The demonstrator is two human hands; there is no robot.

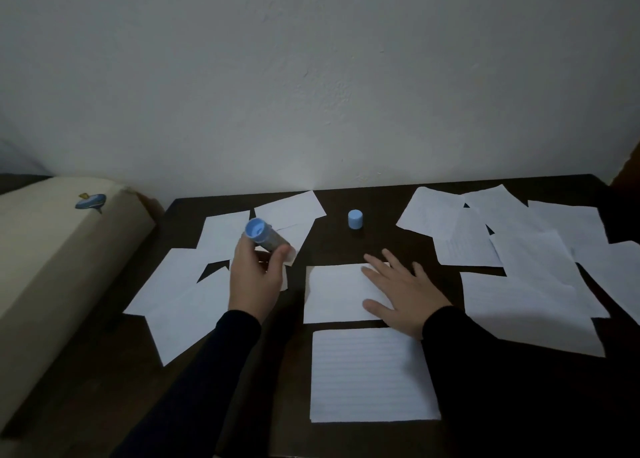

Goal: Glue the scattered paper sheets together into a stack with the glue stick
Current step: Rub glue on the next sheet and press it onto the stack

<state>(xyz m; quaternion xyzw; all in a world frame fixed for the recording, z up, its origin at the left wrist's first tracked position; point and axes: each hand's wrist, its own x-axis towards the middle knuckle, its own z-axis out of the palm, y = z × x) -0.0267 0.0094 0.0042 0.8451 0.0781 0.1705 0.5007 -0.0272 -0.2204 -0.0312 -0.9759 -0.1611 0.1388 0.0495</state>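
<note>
My left hand [254, 277] grips an uncapped glue stick [265, 237] with a blue end, held above the left group of white sheets [180, 305]. Its blue cap [355, 219] stands upright on the dark table [367, 201] near the back middle. My right hand [403, 293] lies flat with fingers spread on a small white sheet [334, 293] at the table's centre. A lined sheet [367, 374] lies just in front of it, close to me. Several more white sheets [526, 267] overlap on the right side.
A cream cushion or mattress edge [52, 267] with a small blue print runs along the table's left side. A plain white wall [311, 76] stands right behind the table. Both forearms wear dark sleeves.
</note>
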